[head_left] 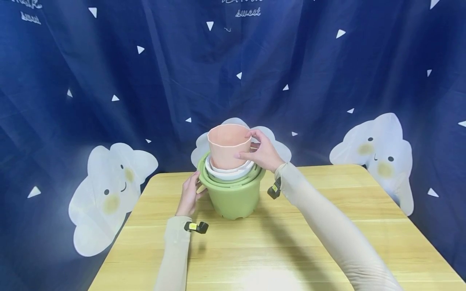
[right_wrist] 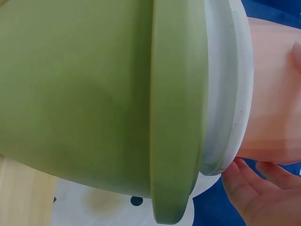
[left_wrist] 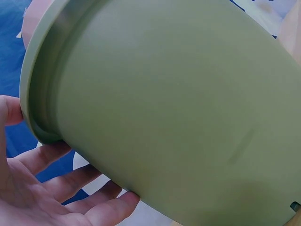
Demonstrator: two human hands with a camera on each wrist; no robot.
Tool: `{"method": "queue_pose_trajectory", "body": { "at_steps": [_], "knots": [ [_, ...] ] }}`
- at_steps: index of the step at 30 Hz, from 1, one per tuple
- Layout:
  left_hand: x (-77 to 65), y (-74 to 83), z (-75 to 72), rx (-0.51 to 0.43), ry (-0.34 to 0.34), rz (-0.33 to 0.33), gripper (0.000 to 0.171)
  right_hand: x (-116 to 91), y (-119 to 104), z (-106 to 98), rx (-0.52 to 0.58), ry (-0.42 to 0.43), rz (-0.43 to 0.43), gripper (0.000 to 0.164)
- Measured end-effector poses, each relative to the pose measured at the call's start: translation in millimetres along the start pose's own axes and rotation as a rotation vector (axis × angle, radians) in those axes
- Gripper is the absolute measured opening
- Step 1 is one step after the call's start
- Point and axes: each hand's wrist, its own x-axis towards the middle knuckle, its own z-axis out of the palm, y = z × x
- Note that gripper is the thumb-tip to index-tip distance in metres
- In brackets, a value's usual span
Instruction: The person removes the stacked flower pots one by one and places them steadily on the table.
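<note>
A large green flower pot (head_left: 234,200) stands upright on the table, with white pots (head_left: 228,175) nested inside its mouth. Uppermost in the stack sits a pink flower pot (head_left: 227,155) with a wavy rim, its lower part hidden inside the white ones. My right hand (head_left: 265,152) grips the pink pot at its right side, thumb on the front wall and a finger at the rim. On the left, my left hand (head_left: 188,195) holds the green pot's rim; in the left wrist view its thumb is at the rim and its fingers (left_wrist: 101,195) lie against the outer wall.
The wooden table (head_left: 153,242) has rounded far corners. Behind it hangs a dark blue curtain (head_left: 174,93) with white triangles and smiling clouds. Black wrist cameras (head_left: 196,227) are strapped over both pale sleeves.
</note>
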Motion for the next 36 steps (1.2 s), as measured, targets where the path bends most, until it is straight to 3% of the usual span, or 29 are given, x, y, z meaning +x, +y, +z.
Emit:
{"method": "queue_pose_trajectory", "body": {
  "at_steps": [36],
  "knots": [
    [0.6, -2.1, 0.3, -0.004, 0.007, -0.006, 0.050, 4, -13, -9, 0.047, 0.116, -0.030, 0.074]
  ]
}}
